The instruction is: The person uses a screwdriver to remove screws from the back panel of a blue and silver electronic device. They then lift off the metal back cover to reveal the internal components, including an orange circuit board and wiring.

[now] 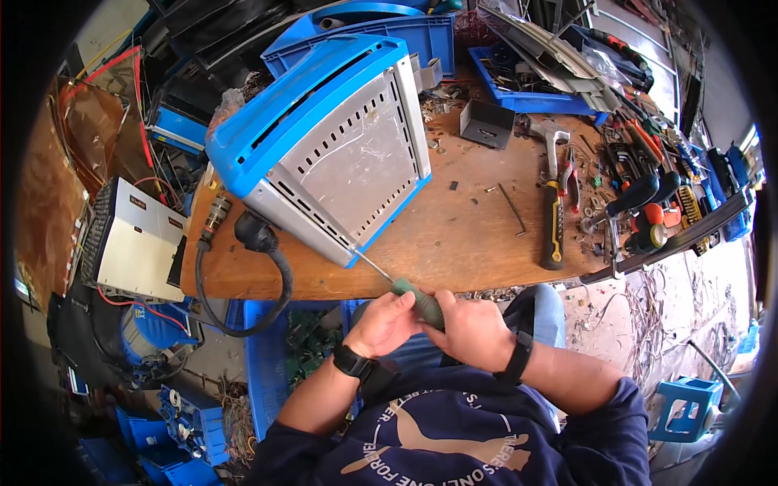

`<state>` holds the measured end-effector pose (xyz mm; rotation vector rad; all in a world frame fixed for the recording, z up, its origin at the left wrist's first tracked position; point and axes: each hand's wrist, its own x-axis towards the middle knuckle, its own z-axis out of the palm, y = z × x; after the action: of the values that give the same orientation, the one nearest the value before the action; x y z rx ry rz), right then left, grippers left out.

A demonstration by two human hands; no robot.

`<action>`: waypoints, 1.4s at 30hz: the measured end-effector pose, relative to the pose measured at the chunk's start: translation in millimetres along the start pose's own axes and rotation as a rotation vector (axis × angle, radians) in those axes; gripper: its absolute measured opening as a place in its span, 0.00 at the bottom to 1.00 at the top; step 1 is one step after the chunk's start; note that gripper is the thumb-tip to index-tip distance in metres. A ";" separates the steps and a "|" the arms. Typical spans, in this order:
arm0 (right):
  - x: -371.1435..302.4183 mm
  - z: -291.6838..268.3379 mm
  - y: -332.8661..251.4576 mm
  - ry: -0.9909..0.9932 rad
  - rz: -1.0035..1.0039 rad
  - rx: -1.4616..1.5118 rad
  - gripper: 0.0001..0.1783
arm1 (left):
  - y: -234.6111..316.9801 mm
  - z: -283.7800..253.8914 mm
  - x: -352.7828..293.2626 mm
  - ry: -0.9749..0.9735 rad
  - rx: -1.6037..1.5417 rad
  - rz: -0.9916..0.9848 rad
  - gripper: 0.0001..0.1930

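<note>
- Head view: both hands clench one screwdriver [409,293] at lower centre; the left hand [387,322] and right hand [474,330] wrap its green handle.
- Its shaft runs up-left, the tip touching the lower corner of the blue-and-grey casing [324,146] tipped on the bench [462,235].
- Blue bins [519,97] at upper centre hold parts; hammer [553,202] right.
</note>
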<state>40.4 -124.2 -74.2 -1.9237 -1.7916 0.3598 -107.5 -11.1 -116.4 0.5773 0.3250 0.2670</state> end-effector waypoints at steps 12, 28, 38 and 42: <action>2.9 -28.4 11.0 -0.422 0.319 0.846 0.30 | 15.9 11.7 -6.8 0.134 0.131 -0.024 0.16; -8.0 -31.0 4.3 0.023 -0.210 -0.209 0.15 | 16.5 -13.7 -6.2 -0.052 0.164 -0.102 0.20; -0.7 -55.5 16.8 -0.629 0.529 0.869 0.28 | 13.4 -12.1 0.1 -0.180 0.038 -0.024 0.18; -3.4 -39.9 22.2 -0.758 0.604 1.348 0.22 | 14.8 -17.5 3.1 -0.341 0.055 0.013 0.18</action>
<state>79.1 -134.8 -52.2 -1.2083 -0.6694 2.0499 -113.4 10.3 -122.5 0.6671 -0.0010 0.1679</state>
